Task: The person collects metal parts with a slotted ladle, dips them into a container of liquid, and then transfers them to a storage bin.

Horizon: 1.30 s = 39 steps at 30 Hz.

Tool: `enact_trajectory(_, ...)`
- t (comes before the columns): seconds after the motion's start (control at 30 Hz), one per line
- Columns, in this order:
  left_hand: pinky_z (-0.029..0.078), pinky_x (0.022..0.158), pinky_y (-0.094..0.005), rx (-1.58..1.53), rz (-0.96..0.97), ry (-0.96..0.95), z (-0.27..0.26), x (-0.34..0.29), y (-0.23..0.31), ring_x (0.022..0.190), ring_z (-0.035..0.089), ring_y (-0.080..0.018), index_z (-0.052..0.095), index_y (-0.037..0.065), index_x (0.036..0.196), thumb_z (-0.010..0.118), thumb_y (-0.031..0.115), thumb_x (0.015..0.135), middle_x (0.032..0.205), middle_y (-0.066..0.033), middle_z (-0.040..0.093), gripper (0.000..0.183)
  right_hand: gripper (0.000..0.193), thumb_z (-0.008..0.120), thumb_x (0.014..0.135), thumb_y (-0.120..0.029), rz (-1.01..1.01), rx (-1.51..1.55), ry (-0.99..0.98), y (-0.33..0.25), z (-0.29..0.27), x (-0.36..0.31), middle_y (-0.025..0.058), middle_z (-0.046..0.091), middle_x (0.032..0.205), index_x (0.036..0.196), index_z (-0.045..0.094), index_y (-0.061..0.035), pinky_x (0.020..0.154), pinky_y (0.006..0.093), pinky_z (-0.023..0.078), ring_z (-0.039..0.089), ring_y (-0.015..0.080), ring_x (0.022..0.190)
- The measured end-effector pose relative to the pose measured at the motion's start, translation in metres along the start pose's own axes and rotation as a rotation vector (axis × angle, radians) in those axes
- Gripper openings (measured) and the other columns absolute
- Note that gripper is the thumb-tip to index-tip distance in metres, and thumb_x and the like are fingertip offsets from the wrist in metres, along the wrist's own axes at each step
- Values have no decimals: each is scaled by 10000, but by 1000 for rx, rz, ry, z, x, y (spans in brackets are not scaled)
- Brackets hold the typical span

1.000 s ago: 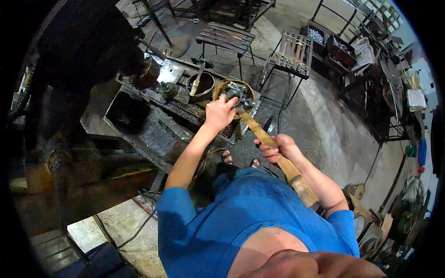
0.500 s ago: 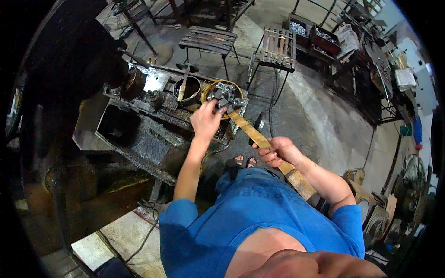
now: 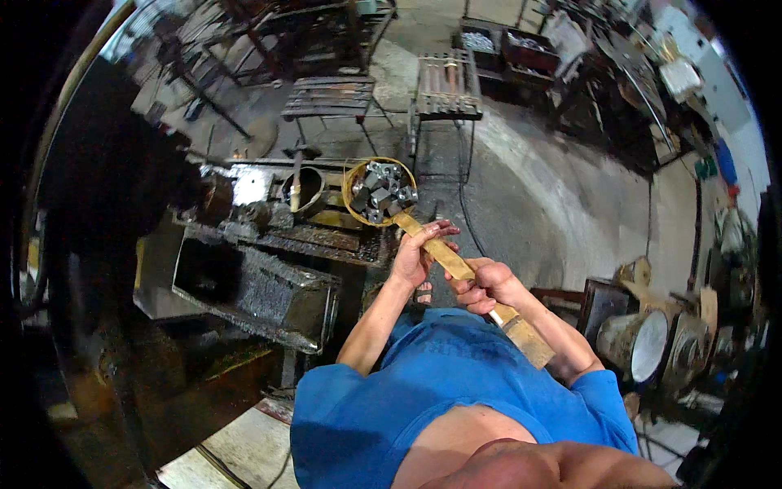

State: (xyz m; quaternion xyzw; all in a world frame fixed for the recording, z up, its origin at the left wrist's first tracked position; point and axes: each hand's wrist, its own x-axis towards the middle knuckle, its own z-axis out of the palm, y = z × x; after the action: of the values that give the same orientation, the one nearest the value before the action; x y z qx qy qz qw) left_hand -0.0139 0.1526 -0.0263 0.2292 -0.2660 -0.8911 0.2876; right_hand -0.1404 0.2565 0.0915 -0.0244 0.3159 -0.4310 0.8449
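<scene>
A round yellow-rimmed container [image 3: 349,202] full of blocky metal parts [image 3: 380,192] stands at the near right end of the greasy bench. From its near edge a flat yellowish strip [image 3: 445,257], like a long handle, slants down toward my body; whether it is fixed to the container I cannot tell. My left hand [image 3: 419,251] holds this strip close to the container, its fingers showing on the far side. Farther down, my right hand [image 3: 489,285] is wrapped round the same strip. Below that hand a wider wooden piece [image 3: 528,341] lies in line with it.
Left of the container stands a dark bucket [image 3: 319,196] with a hammer [image 3: 296,181] across it. A metal trough [image 3: 301,306] and dark machinery [image 3: 90,163] fill the left. Two slatted stools [image 3: 330,96] [image 3: 448,88] stand beyond. A round-faced drum [image 3: 649,345] sits at right.
My left hand has left the metal parts and come down onto the strip, beside my right hand. The right hand keeps its hold. The whole view has shifted a little.
</scene>
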Motion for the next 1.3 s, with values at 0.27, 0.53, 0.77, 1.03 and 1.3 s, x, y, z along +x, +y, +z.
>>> enact_trajectory(0.27,502,686,-333,180,-192,-242,127,46,-56,727,623,-243,535,-65,1039,518,183,816,972,-211,600,333,285,423,645,45,-314,186,41,0,-49,-126,32,405,668,925,465,16,312,197,239,325,65,459)
enact_trajectory(0.53,496,702,-342,374,-627,-637,228,137,-157,743,615,-248,488,-69,1095,490,313,864,955,-196,583,446,335,410,581,48,-779,378,275,-8,-108,-209,30,409,656,910,459,8,321,186,264,340,61,457)
enact_trajectory(0.77,444,574,-256,798,-731,-932,235,240,-222,609,594,-156,507,-65,1113,500,252,885,599,-30,557,391,429,408,546,66,-1124,678,514,11,-129,-230,32,374,667,970,456,23,323,194,263,324,70,469)
enact_trajectory(1.03,461,756,-287,855,-528,-1349,356,343,-391,889,581,-162,489,47,1212,591,-18,729,1025,-128,613,498,331,396,592,63,-1318,893,899,30,-187,-277,39,392,643,909,477,18,342,216,234,313,80,465)
enact_trajectory(1.3,471,723,-399,1402,39,-1806,447,369,-551,814,609,-320,622,51,1000,627,337,726,857,-189,630,397,295,367,660,11,-1292,1392,601,53,-319,-300,14,342,649,947,430,38,382,215,244,305,84,472)
